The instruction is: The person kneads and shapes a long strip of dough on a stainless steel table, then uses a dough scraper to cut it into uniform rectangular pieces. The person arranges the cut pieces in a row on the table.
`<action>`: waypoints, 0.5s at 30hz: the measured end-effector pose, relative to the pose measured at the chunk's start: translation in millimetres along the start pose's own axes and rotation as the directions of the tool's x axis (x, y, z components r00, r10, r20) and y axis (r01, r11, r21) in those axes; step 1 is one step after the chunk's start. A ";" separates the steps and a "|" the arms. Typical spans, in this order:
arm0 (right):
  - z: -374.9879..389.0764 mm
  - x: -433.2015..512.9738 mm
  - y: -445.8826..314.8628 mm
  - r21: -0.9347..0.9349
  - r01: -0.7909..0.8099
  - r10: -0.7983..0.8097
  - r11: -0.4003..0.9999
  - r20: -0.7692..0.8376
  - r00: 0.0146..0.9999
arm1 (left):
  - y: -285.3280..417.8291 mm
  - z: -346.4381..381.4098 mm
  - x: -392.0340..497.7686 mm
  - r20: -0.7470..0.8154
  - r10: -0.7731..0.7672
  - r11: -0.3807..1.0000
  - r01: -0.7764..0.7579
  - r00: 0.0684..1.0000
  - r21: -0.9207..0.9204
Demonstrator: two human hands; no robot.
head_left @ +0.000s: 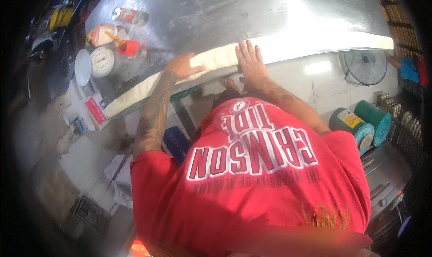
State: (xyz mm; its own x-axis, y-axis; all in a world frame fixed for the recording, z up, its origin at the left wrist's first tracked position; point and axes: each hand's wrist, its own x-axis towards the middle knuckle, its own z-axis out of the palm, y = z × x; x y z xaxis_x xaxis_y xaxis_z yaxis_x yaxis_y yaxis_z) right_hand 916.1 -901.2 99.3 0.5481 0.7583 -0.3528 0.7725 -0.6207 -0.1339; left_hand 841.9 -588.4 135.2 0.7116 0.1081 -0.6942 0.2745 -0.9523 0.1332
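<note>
A long, pale roll of dough (pixel 216 59) stretches along the near edge of a metal-topped table (pixel 216 17). My left hand (pixel 184 66) lies across the roll left of its middle, thumb apart on the dough and the other fingers partly out of sight. Further right, my right hand (pixel 250 61) rests flat on the roll, its fingers spread and pointing towards the far side. Glare washes out the right part of the dough.
On the table's left stand a dial scale (pixel 102 62), a red cup (pixel 128 48), a plastic bag (pixel 103 35) and a can (pixel 126 15) lying on its side. Below right are a fan (pixel 365 66) and green buckets (pixel 374 118). A red-labelled box (pixel 94 108) sits near the left end.
</note>
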 end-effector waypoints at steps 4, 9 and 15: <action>-1.3 7.3 -24.4 0.194 -0.078 0.090 0.978 -0.058 0.994 | -29.5 4.1 -6.0 0.008 0.091 0.992 -0.091 0.996 0.083; -0.3 21.8 -58.2 0.058 -0.016 0.016 0.998 0.004 1.000 | -63.3 12.5 -12.3 0.003 0.089 0.993 -0.089 0.996 -0.072; 1.9 39.0 -112.8 0.029 -0.042 0.042 0.999 0.022 0.999 | -126.9 34.1 -32.8 -0.172 0.192 0.977 -0.205 0.966 -0.064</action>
State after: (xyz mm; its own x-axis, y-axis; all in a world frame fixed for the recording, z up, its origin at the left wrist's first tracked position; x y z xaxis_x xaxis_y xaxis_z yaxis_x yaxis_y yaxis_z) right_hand 849.8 -802.0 98.9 0.5728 0.7272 -0.3783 0.7388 -0.6579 -0.1460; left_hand 761.7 -480.8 117.0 0.8514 -0.0294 -0.5238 0.1634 -0.9339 0.3181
